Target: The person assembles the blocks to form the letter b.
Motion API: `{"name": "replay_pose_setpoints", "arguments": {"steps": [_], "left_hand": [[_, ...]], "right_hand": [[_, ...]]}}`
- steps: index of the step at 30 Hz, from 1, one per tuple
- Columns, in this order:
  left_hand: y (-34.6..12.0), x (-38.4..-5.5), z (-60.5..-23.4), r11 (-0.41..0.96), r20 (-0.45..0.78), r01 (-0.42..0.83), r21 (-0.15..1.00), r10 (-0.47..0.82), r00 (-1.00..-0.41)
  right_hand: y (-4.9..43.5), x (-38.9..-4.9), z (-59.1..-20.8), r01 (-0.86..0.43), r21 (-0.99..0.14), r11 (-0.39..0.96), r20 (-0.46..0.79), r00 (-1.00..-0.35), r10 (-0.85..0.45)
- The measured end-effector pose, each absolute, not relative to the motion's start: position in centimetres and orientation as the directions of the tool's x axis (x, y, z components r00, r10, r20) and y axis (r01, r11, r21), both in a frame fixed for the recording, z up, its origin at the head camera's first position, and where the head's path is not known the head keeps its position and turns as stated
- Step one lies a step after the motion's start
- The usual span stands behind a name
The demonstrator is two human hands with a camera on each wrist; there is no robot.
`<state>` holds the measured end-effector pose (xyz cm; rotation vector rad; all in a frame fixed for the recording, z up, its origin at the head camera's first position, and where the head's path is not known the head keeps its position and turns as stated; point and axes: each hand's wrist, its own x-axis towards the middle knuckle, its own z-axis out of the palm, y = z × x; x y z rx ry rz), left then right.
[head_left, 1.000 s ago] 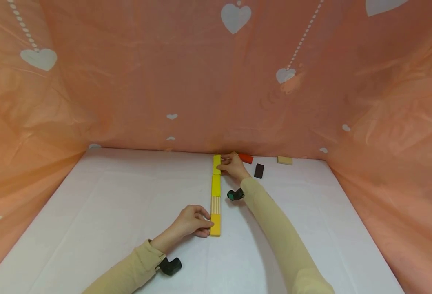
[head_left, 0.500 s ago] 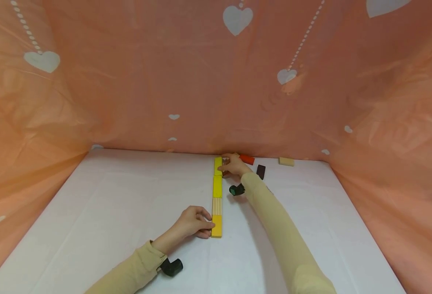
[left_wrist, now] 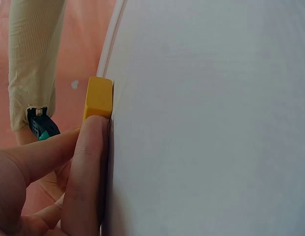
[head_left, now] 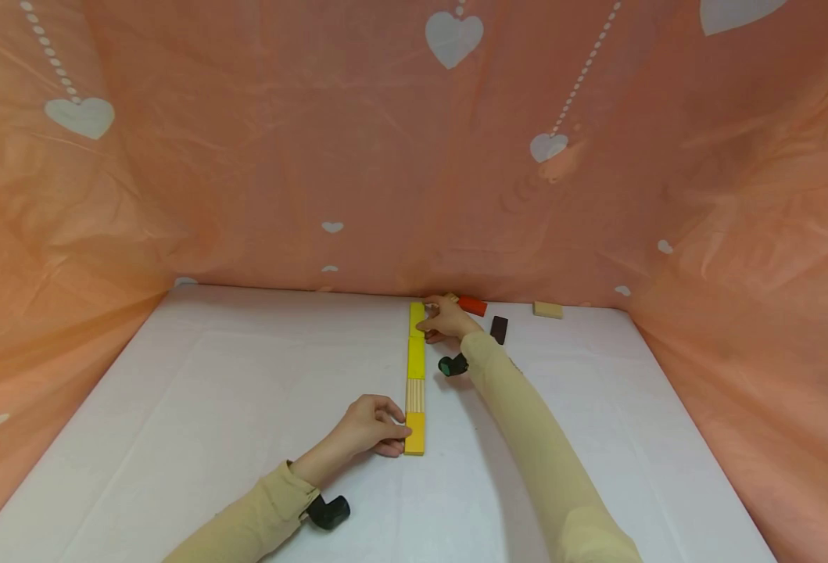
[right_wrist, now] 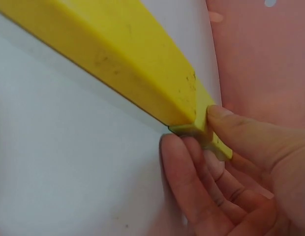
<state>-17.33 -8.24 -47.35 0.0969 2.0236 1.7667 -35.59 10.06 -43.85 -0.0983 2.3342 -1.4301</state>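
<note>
A straight row of blocks lies flat on the white tabletop in the head view. From near to far it has an orange-yellow block point(head_left: 414, 435), a pale striped piece point(head_left: 415, 396), a yellow block point(head_left: 416, 357) and a far yellow block point(head_left: 417, 319). My left hand point(head_left: 369, 426) holds the orange-yellow block from the left, thumb on top and fingers against its side. At the far end my right hand point(head_left: 447, 319) grips the far yellow block from the right. The right wrist view shows that thumb point(right_wrist: 226, 118) on top and curled fingers below.
Right of the row's far end lie a red block point(head_left: 472, 306), a dark brown block point(head_left: 499, 329) and a pale wooden block point(head_left: 547, 310). A pale bit shows behind the right hand. An orange curtain with white hearts point(head_left: 453, 39) borders the table.
The far yellow block has shifted slightly and now sits more evenly in line with the block before it. The right hand moved a little with it; the left hand stays put.
</note>
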Motion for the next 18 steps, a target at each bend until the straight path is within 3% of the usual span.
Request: {"name": "replay_pose_setpoints", "arguments": {"steps": [11,18], "left_hand": [[-8.3,-17.4,-47.4,0.181,-0.289,-0.238,0.954,0.344,-0.893],[-8.5,-17.4,-47.2,0.170,-0.291,-0.246,0.954,0.349,-0.891]], "right_hand": [[10.6,-35.9,-43.9,0.158,-0.880,0.447,-0.296,-0.920,-0.256],[12.2,-35.5,-41.7,0.017,-0.896,0.444,-0.189,-0.919,-0.347]]}}
